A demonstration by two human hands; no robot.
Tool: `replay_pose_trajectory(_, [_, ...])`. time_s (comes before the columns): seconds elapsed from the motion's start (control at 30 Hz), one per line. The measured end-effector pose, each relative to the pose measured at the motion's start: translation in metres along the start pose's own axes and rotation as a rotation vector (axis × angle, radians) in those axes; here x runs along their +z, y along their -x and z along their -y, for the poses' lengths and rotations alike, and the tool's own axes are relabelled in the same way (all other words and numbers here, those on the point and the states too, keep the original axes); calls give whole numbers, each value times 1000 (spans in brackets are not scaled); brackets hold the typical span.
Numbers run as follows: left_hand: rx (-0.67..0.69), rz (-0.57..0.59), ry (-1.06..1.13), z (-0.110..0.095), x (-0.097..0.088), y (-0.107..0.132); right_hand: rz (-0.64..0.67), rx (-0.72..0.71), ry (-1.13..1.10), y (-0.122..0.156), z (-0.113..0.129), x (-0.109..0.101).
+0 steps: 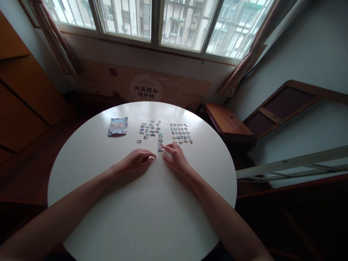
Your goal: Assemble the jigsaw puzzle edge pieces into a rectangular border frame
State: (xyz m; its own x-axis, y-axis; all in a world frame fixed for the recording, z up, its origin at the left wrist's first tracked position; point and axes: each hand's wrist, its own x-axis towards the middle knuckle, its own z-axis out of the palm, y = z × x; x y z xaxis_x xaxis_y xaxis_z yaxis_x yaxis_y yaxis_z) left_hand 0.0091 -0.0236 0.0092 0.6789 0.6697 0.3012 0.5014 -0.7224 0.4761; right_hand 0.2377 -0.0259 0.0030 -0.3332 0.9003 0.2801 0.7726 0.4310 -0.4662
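Both of my hands rest on a round white table (pixel 141 217). My left hand (pixel 137 160) lies palm down with its fingers curled loosely, fingertips pointing right, holding nothing I can see. My right hand (pixel 175 156) has its fingers pinched at the lower end of a short joined strip of puzzle pieces (pixel 160 141). Several loose puzzle pieces (pixel 149 129) lie scattered just beyond my left hand. Another group of loose pieces (pixel 181 133) is laid out in rows beyond my right hand.
A small printed puzzle bag (pixel 117 126) lies at the far left of the table. Behind the table a cardboard panel with printed characters (pixel 145 88) leans under the window. A wooden stool (pixel 225 121) and leaning wooden frames (pixel 285 108) stand to the right.
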Motion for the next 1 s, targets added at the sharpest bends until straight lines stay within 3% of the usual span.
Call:
replay_pose_trajectory(0.07, [-36,-44,2,4,-3,0,-6,2,-2,0,0,0])
replay_pose_trajectory(0.17, [-98,-219,-78,15,-12,-1,-19,2,-1,0,-1,1])
replay_pose_trajectory(0.23, [-181,-352,-168,24,-18,-1,-27,0,-3,0,-2,2])
replay_pose_trajectory(0.3, [-298,-406,-249,33,-21,-1,-33,-1,-8,0,-3,3])
replay_pose_trajectory(0.47, [-556,-382,-293,50,-17,-1,-31,1,-18,1,-2,2])
replay_pose_trajectory(0.53, [-601,-370,-271,51,-15,-1,-23,1,-12,1,-2,1])
replay_pose_trajectory(0.73, [-532,-353,-263,50,-13,-3,-24,1,-1,0,-1,1])
replay_pose_trajectory(1.0, [-569,-308,-195,55,-25,-20,-16,5,-28,-2,-1,1])
